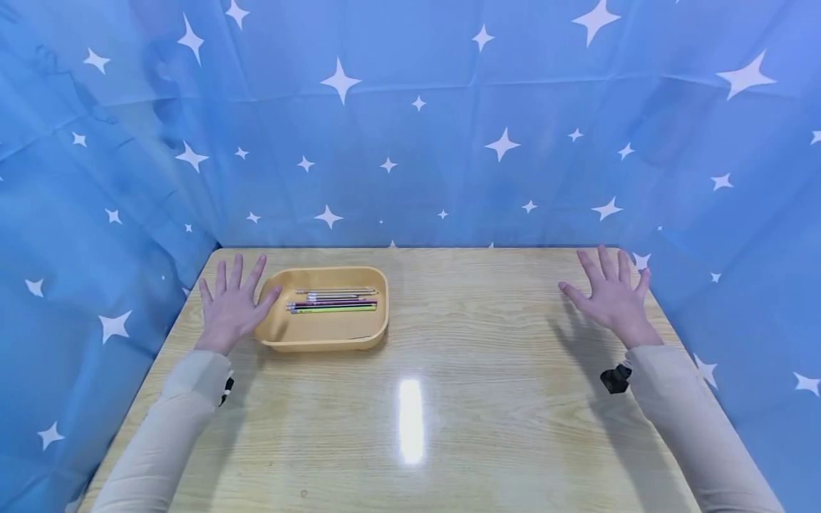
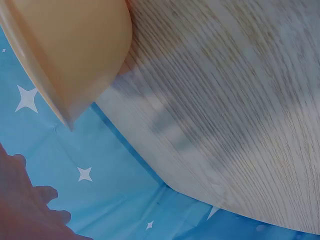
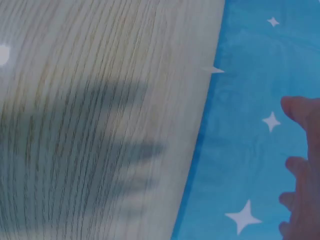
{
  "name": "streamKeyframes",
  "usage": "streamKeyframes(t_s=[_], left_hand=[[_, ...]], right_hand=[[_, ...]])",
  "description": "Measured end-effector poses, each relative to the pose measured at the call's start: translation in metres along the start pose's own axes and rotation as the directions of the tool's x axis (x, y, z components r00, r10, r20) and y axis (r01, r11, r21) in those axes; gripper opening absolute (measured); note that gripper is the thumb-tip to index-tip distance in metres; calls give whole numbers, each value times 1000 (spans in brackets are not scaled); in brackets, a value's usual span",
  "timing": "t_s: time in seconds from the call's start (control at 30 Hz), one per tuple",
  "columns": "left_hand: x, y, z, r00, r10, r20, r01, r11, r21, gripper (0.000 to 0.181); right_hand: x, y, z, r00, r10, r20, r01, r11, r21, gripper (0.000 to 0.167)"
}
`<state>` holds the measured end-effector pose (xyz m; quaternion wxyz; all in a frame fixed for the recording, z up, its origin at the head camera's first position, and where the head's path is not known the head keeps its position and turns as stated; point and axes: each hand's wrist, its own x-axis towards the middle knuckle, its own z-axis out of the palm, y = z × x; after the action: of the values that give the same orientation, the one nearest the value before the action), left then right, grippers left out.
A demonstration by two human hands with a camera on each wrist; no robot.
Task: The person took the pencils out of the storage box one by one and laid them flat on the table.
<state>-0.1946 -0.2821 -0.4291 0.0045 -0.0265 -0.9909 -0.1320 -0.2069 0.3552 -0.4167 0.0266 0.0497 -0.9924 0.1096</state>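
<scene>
Blue curtain [image 1: 442,135] edges the table [image 1: 487,342], tray [image 1: 323,346] beside splayed left hand [image 1: 232,306], right hand [image 1: 613,303] splayed.

1. Blue cloth [image 1: 423,43] hangs behind the table [image 1: 474,320] and along its left and right sides.
2. White four-pointed stars [image 1: 341,80] of mixed sizes are scattered over the cloth.
3. A crease [image 1: 385,90] runs across its back stretch.
4. The table has pale wood grain and rounded far corners.
5. A bright, elongated reflection [image 1: 411,420] shines on the tabletop, near the middle.
</scene>
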Motion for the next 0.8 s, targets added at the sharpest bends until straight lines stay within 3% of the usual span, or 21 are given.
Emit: streamKeyframes(t_s=[0.17, 0.4, 0.8], left_hand=[[0, -1, 7, 1000, 11, -13, -11, 1000, -4, 76], [-4, -9, 26, 1000, 10, 25, -9, 1000, -21, 77], [-12, -16, 39, 994, -14, 112, 34, 983, -181, 85]], right_hand=[[1, -6, 7, 1000, -8, 16, 7, 1000, 17, 84], [-2, -23, 31, 998, -57, 10, 56, 996, 68, 81], [-9, -50, 60, 982, -173, -74, 183, 968, 173, 72]])
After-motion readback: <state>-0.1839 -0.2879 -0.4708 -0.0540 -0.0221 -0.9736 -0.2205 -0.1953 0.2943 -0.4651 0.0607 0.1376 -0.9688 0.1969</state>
